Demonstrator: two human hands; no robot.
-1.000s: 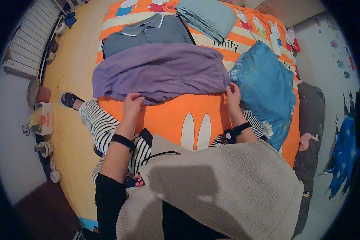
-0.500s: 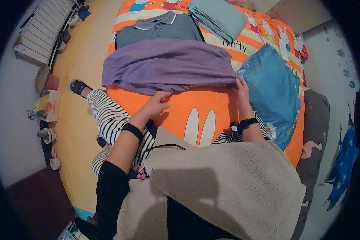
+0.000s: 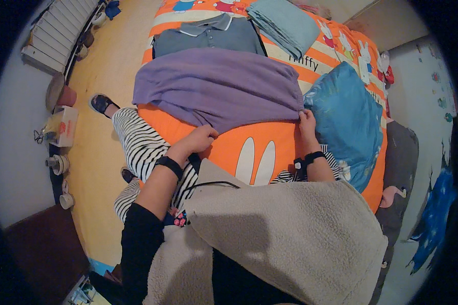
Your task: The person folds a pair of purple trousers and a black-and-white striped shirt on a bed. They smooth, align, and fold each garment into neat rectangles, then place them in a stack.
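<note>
Starting left: one white radiator (image 3: 61,38) up at 10 o'clock. Then the left hand (image 3: 201,138), just left of center. Half a second ago its fingers were loose at the cloth's edge; now that grip is pinched on the fabric, with the near edge drawn down to a point. The one purple garment (image 3: 219,84) lies across the orange bed (image 3: 188,119) at 12 o'clock, with one gray polo shirt (image 3: 213,40) past it. One folded pale-green cloth (image 3: 282,25) sits at 1 o'clock. Right hand (image 3: 307,123), 2 o'clock: grip clamped on the garment's near right corner, same as before. One blue pillow (image 3: 346,122), between 2 and 3. So two hands, two wristbands (image 3: 170,165).
</note>
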